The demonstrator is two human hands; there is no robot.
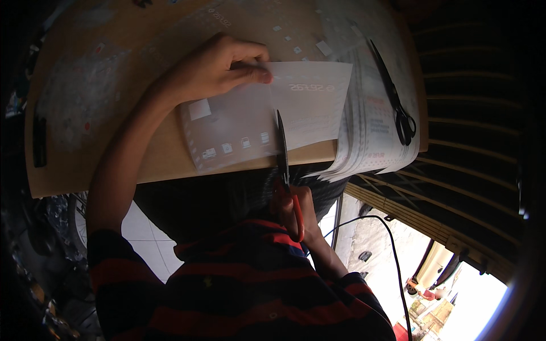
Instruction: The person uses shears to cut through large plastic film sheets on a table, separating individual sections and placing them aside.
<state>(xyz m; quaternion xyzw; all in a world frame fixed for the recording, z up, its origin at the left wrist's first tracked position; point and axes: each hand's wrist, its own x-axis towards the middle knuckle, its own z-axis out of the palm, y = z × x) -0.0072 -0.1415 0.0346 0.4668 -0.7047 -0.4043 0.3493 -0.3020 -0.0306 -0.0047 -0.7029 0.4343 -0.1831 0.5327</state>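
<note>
My left hand pinches the far edge of a translucent printed plastic sheet between thumb and fingers. In my right hand are red-handled scissors, their dark blades pointing away from me. The blades lie along a line that splits the sheet into a left part, marked with a white square and a row of small icons, and a paler right part. Whether the blades are parted is hard to tell. Both sheet parts rest over the near edge of the table.
A second pair of scissors, black, lies on a stack of printed sheets draping over the right table edge. Small white scraps are scattered on the brown table. A dark strip lies far left. A black cable hangs at the right.
</note>
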